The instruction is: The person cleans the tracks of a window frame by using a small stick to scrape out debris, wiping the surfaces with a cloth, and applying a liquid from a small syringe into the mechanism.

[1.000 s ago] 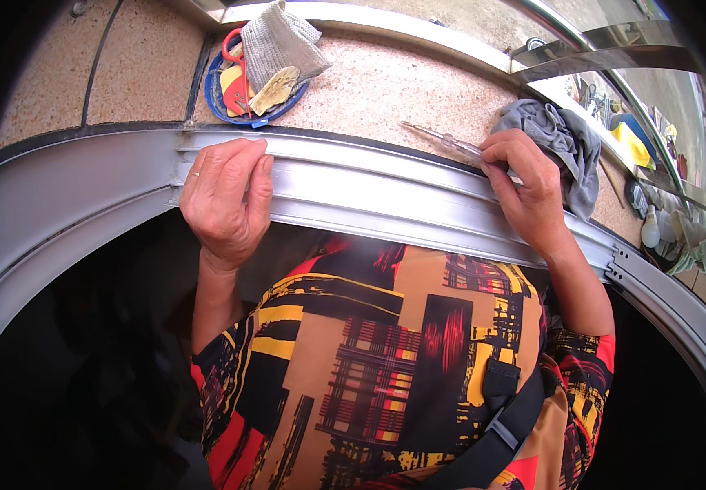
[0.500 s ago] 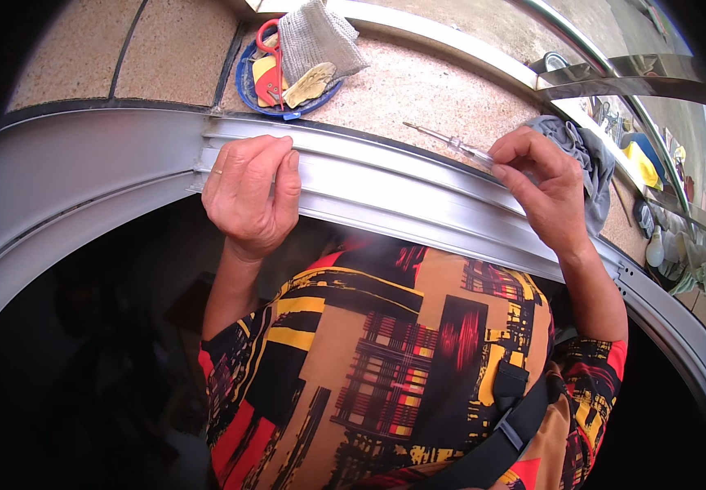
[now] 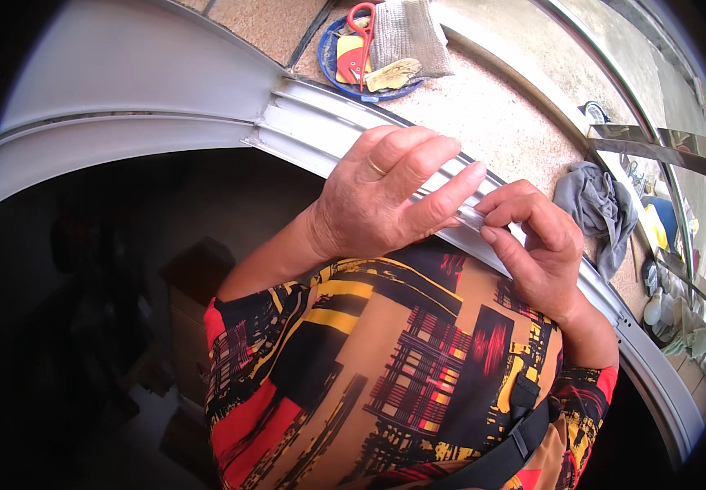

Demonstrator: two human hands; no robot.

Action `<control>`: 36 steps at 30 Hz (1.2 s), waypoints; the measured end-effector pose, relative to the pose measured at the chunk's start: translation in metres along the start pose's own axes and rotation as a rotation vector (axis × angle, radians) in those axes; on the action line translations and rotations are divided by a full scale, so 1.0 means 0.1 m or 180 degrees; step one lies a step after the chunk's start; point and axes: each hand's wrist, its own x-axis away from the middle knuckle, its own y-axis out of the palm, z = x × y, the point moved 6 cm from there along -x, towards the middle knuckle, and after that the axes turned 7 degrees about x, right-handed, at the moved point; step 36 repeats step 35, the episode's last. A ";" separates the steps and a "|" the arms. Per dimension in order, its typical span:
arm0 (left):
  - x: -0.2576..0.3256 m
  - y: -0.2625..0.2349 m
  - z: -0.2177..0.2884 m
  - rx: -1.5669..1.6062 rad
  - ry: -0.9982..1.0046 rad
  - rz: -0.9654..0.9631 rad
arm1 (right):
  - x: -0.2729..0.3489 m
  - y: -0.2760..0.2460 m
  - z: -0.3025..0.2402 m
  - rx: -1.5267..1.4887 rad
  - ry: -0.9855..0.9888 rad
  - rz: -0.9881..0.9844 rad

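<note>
Over the silver metal window track (image 3: pixel 312 122), both of my hands are close together. My right hand (image 3: pixel 539 245) pinches a slim screwdriver with a clear handle (image 3: pixel 471 216) between thumb and fingers. My left hand (image 3: pixel 386 192), with a ring on one finger, reaches across to the screwdriver's other end. Its thumb and fingers are drawn together there and hide the shaft and tip. Whether they hold the shaft or some small piece, I cannot make out.
On the stone sill, a blue dish (image 3: pixel 328 69) holds red-handled scissors (image 3: pixel 367 41), a grey mesh cloth (image 3: pixel 406 37) and a yellowish scrap (image 3: pixel 394 75). A grey rag (image 3: pixel 594 200) lies right of it, near metal railing bars (image 3: pixel 663 147). Below the track it is dark.
My left hand has moved right along the track to meet the screwdriver's end, covering its shaft. The right hand has come lower and inward with the screwdriver. The view has turned.
</note>
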 end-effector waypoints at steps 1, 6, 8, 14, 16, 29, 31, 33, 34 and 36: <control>0.00 0.06 0.04 -0.0026 -0.0008 -0.0162 | 0.02 -0.02 -0.03 0.0025 -0.0063 0.0004; 0.11 0.04 0.11 0.0029 0.0002 -0.0095 | 0.23 -0.13 -0.01 -0.0314 0.0301 0.0103; 0.16 0.00 0.12 0.0113 -0.0175 0.0081 | 0.37 -0.21 0.01 -0.0277 0.0291 0.0227; 0.54 -0.02 0.06 0.0111 -0.0801 0.0412 | 0.70 -0.53 0.26 0.0641 0.0193 0.0505; 0.69 -0.04 0.10 0.0090 -0.1111 0.0484 | 0.83 -0.65 0.38 0.0663 0.0273 0.0654; 1.11 -0.08 0.19 0.0455 -0.2953 -0.0371 | 1.07 -0.66 0.76 -0.0363 0.1561 0.1391; 0.98 -0.08 0.14 0.0534 -0.2947 -0.0566 | 1.03 -0.65 0.75 -0.0401 0.1711 0.1436; 0.95 -0.05 0.09 0.0621 -0.2897 -0.0699 | 1.07 -0.56 0.74 -0.0376 0.1736 0.1431; 0.95 -0.07 0.05 0.0625 -0.2917 -0.0740 | 1.05 -0.49 0.77 -0.0422 0.1772 0.1411; 0.86 -0.03 -0.01 0.0764 -0.2874 -0.0837 | 1.04 -0.54 0.77 -0.0390 0.1888 0.1410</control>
